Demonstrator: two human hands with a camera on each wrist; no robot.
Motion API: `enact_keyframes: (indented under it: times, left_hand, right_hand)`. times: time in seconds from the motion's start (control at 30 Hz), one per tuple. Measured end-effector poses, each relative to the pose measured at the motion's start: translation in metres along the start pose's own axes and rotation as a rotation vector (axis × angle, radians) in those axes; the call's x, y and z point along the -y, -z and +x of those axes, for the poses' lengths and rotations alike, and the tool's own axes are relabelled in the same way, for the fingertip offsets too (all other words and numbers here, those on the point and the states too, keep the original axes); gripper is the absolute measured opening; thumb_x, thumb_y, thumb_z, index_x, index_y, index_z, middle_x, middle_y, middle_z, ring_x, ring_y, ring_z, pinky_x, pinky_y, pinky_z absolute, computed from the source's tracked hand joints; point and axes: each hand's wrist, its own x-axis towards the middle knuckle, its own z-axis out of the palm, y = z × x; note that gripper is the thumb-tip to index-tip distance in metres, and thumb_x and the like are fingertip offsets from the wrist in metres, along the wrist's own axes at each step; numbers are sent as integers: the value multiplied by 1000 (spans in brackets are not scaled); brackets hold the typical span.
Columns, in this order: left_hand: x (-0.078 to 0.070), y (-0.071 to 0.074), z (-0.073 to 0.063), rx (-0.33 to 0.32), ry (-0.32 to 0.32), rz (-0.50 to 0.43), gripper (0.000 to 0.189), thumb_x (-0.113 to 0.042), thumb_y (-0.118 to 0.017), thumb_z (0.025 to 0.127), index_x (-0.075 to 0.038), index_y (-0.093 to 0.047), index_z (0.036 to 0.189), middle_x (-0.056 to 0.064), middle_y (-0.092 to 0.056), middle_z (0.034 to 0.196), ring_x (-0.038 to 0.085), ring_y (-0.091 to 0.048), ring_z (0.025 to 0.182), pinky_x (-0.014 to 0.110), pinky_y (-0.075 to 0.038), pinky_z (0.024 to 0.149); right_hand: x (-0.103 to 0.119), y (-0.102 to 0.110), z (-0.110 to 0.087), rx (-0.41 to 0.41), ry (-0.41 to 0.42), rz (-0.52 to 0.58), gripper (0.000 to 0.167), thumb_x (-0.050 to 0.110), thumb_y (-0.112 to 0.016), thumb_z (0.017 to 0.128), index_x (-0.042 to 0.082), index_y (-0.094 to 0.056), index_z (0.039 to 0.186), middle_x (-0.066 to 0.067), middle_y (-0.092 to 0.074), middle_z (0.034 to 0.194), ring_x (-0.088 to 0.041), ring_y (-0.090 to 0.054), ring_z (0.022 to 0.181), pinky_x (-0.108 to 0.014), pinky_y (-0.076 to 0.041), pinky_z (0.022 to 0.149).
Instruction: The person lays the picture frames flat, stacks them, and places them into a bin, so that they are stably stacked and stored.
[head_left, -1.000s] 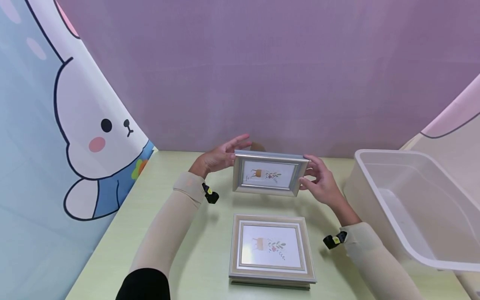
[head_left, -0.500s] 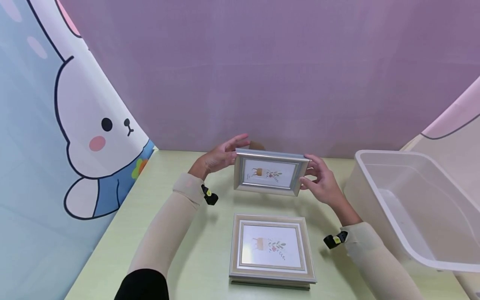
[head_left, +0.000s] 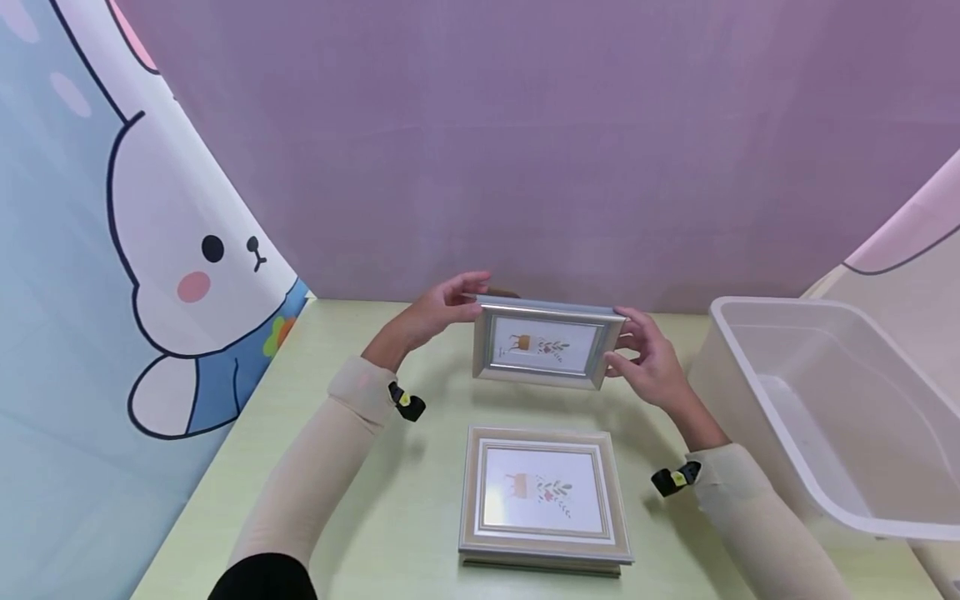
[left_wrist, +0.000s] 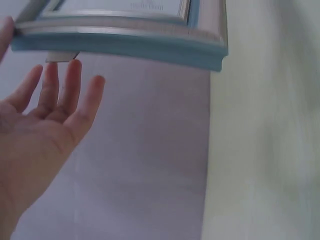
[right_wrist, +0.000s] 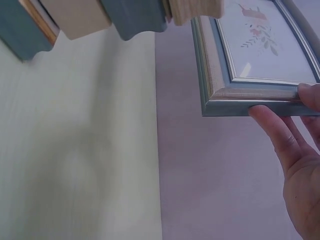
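Observation:
A small picture frame (head_left: 543,343) with a beige-silver border and a print of a plant is held up over the far part of the table, tilted toward me. My right hand (head_left: 651,368) pinches its right end, thumb on the front and fingers at the edge and behind. At the upper left corner is my left hand (head_left: 431,315), its thumb at the frame's edge. In the left wrist view, the other fingers (left_wrist: 90,102) stretch out, spread, beside a small flap (left_wrist: 62,56) behind the frame. A stack of similar frames (head_left: 546,542) lies flat nearer to me.
A white plastic bin (head_left: 757,408) stands on the right of the pale green table (head_left: 390,533). Behind the table hangs a purple cloth (head_left: 525,150). A blue cloth with a cartoon rabbit (head_left: 180,292) borders the left side.
The held frame has shifted slightly to the right along with my right hand. My left wrist has dropped a little to the left, and its fingers have moved slightly. The stack stays put.

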Motion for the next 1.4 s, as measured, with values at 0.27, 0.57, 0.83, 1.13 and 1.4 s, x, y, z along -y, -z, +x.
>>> enact_keyframes:
  times: [0.27, 0.57, 0.83, 1.13, 1.4]
  left_hand:
    - [-16, -15, -12, -144, 0, 107, 45, -23, -69, 98, -15, -58, 141, 10, -63, 128, 22, -62, 112, 38, -57, 99]
    - [-19, -24, -22, -188, -45, 136, 31, -18, -67, 100, -8, -65, 129, 13, -69, 114, 21, -66, 95, 34, -63, 85]
    - [-25, -27, -31, -207, -65, 134, 30, -19, -66, 100, -6, -66, 127, 13, -67, 110, 21, -65, 92, 37, -64, 82]
    - [-28, -32, -40, -205, -32, 87, 30, -24, -64, 101, -7, -65, 126, 14, -67, 116, 23, -68, 93, 42, -65, 78]
    - [-24, -43, -46, -195, 142, 4, 31, -22, -61, 103, -3, -63, 127, 16, -66, 117, 21, -71, 89, 40, -65, 77]
  right_hand:
    - [4, 4, -1, -8, -9, 27, 76, -30, -60, 79, -7, -33, 146, 8, -66, 110, -7, -70, 88, -39, -62, 54]
    - [12, 3, -5, 11, -36, 13, 80, -29, -59, 80, -1, -33, 150, 7, -65, 108, -8, -70, 87, -36, -62, 53]
    - [21, 3, -7, 39, -57, 90, 84, -28, -58, 82, 10, -34, 153, 4, -66, 104, -8, -71, 85, -38, -61, 51]
    - [32, 10, -11, 157, -125, 199, 79, -20, -59, 90, 14, -31, 156, 2, -64, 98, -9, -71, 80, -48, -59, 49]
    - [39, 15, -21, 211, -271, 160, 68, -6, -59, 98, 11, -29, 157, 2, -60, 94, -16, -68, 64, -48, -59, 50]
